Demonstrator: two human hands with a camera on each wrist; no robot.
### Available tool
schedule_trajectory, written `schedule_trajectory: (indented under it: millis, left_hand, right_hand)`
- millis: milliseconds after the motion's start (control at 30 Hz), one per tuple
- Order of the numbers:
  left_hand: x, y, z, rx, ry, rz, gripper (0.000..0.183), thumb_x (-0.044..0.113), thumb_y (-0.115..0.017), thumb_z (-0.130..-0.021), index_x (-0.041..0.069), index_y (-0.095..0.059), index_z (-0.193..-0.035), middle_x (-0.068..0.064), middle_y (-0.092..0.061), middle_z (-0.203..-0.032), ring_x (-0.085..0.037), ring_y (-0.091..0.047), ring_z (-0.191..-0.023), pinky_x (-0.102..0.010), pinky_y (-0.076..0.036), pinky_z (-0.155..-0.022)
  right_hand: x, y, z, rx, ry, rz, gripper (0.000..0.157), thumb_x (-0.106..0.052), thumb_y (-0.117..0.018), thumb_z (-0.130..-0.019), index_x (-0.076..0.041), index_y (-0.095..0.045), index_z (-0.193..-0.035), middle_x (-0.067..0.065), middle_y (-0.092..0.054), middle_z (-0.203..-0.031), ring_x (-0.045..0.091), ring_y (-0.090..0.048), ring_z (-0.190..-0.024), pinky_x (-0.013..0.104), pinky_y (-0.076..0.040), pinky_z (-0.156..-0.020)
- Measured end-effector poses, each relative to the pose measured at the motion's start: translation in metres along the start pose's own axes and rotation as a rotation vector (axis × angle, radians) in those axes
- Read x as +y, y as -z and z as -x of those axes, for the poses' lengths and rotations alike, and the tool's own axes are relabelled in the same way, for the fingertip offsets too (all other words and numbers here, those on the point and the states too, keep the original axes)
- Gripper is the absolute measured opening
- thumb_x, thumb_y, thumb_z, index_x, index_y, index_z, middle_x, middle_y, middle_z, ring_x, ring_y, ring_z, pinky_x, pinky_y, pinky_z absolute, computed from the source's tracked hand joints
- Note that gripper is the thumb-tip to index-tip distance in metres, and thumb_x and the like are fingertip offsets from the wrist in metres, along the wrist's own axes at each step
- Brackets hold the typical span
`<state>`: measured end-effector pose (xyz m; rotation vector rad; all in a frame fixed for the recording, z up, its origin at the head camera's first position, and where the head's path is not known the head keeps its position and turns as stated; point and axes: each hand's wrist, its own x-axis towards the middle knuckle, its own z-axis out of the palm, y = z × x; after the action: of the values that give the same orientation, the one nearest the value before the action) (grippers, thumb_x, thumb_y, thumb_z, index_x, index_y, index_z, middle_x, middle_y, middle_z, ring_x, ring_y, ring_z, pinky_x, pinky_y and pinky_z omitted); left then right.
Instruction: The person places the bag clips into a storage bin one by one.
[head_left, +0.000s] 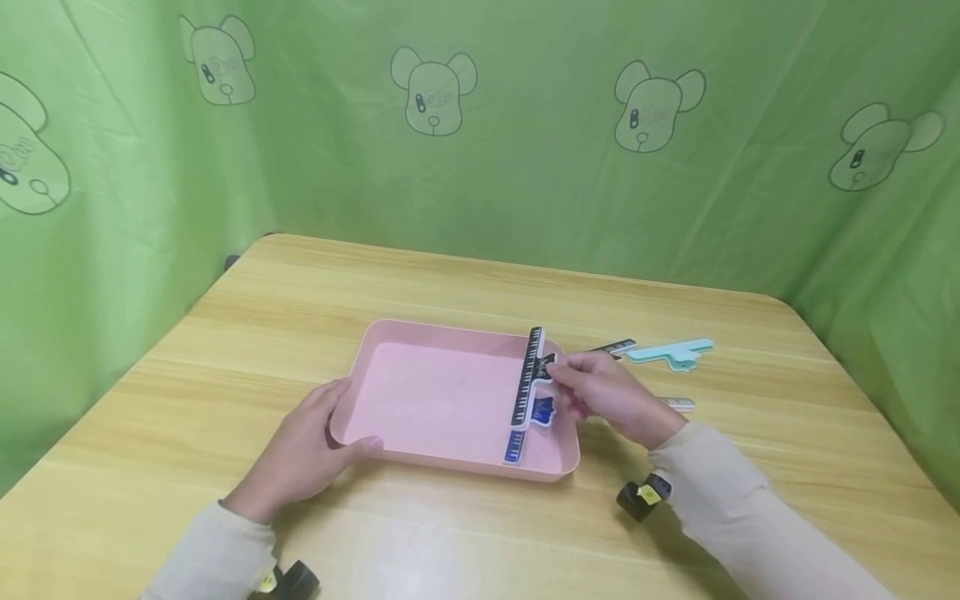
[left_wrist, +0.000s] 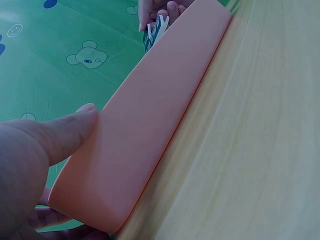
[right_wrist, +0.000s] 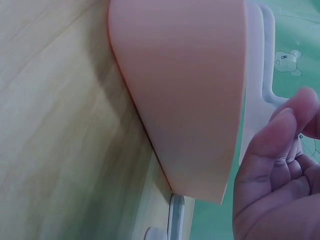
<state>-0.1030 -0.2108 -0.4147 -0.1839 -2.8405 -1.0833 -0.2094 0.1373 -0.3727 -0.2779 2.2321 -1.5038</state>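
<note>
A pink tray [head_left: 431,392] lies on the table, and my left hand [head_left: 303,442] grips its near left corner. The left thumb [left_wrist: 75,127] lies at the rim while the fingers wrap round the corner. Over the tray's right end, my right hand [head_left: 611,396] pinches the handle of a long black clip [head_left: 528,379] with a piano-key pattern. In the right wrist view the clip's pale edge [right_wrist: 256,65] shows beyond the tray wall. A blue piano-key clip [head_left: 513,446] is inside the tray below the black one, which partly covers it.
Right of the tray lie a mint-green clip [head_left: 671,353], another black piano-key clip [head_left: 618,347] and a pale piano-key clip [head_left: 681,404] half hidden by the right wrist. A green curtain [head_left: 540,183] with bear-head prints surrounds the wooden table [head_left: 420,533].
</note>
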Motion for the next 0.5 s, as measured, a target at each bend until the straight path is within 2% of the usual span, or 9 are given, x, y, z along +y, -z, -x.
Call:
schedule_trajectory:
  millis: [500]
  left_hand:
    - [-0.0016, -0.0005, 0.0000, 0.003, -0.010, -0.002, 0.091, 0.047, -0.074, -0.082, -0.007, -0.036, -0.144, -0.025, -0.041, -0.145, -0.044, -0.038, -0.132, -0.061, -0.030, -0.107]
  right_hand:
    - [-0.0045, -0.0094, -0.0062, -0.015, -0.004, 0.120, 0.027, -0.019, -0.053, -0.100, 0.001, -0.059, -0.083, 0.005, -0.053, -0.071, 0.011, -0.049, -0.059, 0.021, -0.046, -0.051]
